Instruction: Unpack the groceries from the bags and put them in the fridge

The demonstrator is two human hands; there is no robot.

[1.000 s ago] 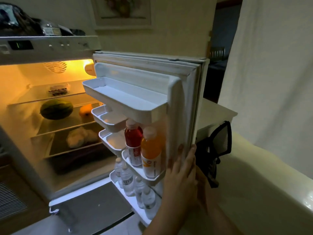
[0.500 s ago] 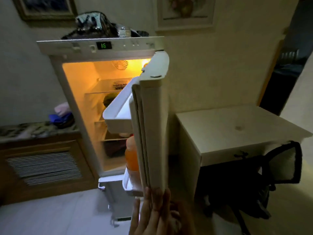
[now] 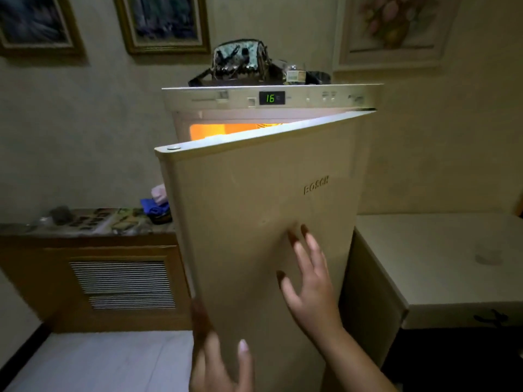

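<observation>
The beige fridge door (image 3: pixel 254 210) stands partly ajar in front of me, and only a thin strip of the lit orange interior (image 3: pixel 226 128) shows above its top edge. The fridge's control panel (image 3: pixel 271 98) reads 16. My right hand (image 3: pixel 308 281) lies flat against the door's outer face with its fingers spread. My left hand (image 3: pixel 220 360) is at the door's lower left edge, fingers apart and blurred. Neither hand holds anything. The groceries inside are hidden behind the door.
A dark patterned bag (image 3: pixel 240 62) and small jars sit on top of the fridge. A wooden cabinet (image 3: pixel 119 278) with cluttered top stands to the left. A white table (image 3: pixel 441 264) stands to the right. Framed pictures hang on the wall.
The door has swung from wide open to nearly shut, hiding the shelves and bottles. My right hand moved from the door's edge onto its outer face, and my left hand came into view.
</observation>
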